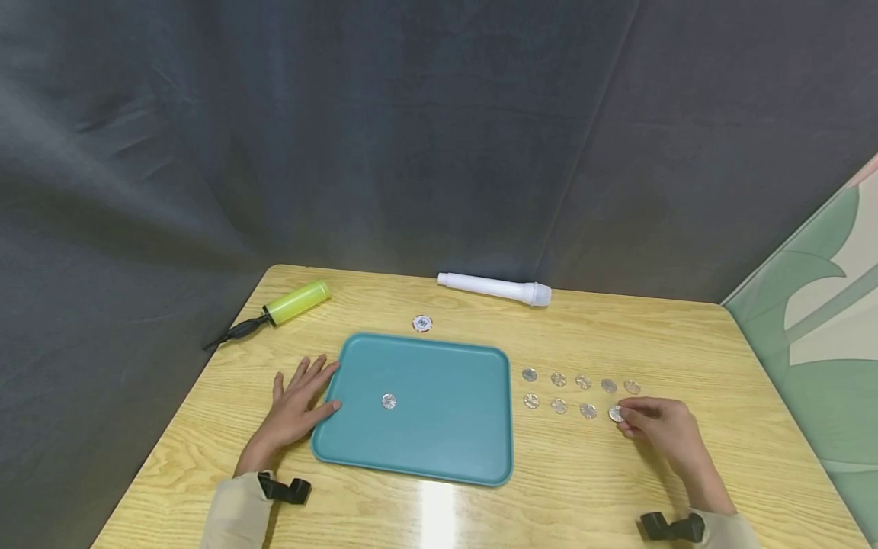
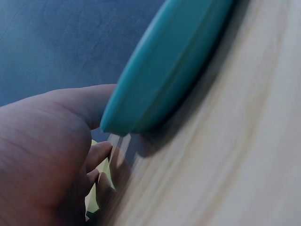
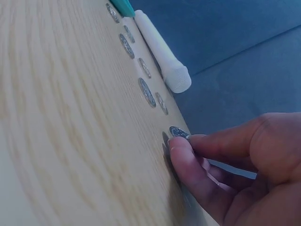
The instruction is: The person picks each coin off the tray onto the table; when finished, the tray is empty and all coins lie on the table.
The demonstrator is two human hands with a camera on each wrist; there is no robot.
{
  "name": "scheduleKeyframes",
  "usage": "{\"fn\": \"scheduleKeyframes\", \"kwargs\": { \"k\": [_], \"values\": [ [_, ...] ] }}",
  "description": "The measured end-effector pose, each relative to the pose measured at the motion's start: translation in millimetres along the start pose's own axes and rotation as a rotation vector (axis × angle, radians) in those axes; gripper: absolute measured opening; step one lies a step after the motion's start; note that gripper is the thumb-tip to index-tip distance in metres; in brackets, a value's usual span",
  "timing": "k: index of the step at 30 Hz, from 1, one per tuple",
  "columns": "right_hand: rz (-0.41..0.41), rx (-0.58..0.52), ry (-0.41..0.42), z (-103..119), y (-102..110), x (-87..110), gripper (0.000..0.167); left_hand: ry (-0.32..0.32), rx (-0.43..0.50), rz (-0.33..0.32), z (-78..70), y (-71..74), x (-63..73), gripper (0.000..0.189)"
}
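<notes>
My right hand (image 1: pixel 665 431) pinches a silver coin (image 1: pixel 616 413) between thumb and fingers at the right end of the front row. In the right wrist view that coin (image 3: pixel 178 132) is tilted, close over the table. Several more silver coins (image 1: pixel 559 406) lie flat in two rows to the right of the teal tray (image 1: pixel 446 427). One silver coin (image 1: pixel 389 401) lies on the tray, left of its middle. My left hand (image 1: pixel 298 408) rests at the tray's left edge, fingers spread, with the thumb over the rim (image 2: pixel 141 89).
A white toy microphone (image 1: pixel 494 287) lies along the table's back edge. Behind the tray sits a white poker chip (image 1: pixel 422 323) with a patterned edge. A yellow-green hand pump (image 1: pixel 296 303) with a black nozzle lies at the back left. Dark cloth (image 1: pixel 425 152) hangs behind the table.
</notes>
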State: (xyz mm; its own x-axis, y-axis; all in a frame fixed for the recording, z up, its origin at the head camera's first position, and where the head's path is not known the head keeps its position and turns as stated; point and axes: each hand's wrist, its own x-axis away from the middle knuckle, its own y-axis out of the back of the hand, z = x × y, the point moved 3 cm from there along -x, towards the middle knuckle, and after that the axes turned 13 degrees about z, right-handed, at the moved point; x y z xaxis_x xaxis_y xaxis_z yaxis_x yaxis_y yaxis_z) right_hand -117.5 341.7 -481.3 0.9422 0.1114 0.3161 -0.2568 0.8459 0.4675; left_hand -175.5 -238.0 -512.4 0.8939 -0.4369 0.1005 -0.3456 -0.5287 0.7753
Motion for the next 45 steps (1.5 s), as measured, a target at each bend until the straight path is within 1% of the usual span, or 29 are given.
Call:
{"fn": "scheduleKeyframes", "kwargs": {
  "k": [6,16,21,31,38,45],
  "values": [
    [-0.020,0.069,-0.017,0.8,0.9,-1.8,0.030,-0.001,0.000,-0.004,-0.5,0.0,0.7,0.068],
    [-0.079,0.319,-0.030,3.6,3.8,-3.8,0.024,-0.007,0.008,-0.005,0.1,-0.4,1.1,0.067],
    [-0.098,0.383,-0.027,4.3,3.4,-4.0,0.022,-0.004,0.008,-0.004,0.4,0.2,1.0,0.068],
    [-0.113,0.408,0.006,5.7,1.9,-4.2,0.018,0.012,-0.003,0.002,1.3,0.4,-0.8,0.068],
    [-0.085,0.347,-0.022,4.7,4.9,-2.7,0.023,0.010,-0.007,0.002,2.9,-1.1,-2.4,0.069],
    [-0.114,0.333,0.010,12.7,9.4,-2.4,0.026,-0.002,0.001,-0.006,2.1,-1.2,-0.7,0.068]
  ]
}}
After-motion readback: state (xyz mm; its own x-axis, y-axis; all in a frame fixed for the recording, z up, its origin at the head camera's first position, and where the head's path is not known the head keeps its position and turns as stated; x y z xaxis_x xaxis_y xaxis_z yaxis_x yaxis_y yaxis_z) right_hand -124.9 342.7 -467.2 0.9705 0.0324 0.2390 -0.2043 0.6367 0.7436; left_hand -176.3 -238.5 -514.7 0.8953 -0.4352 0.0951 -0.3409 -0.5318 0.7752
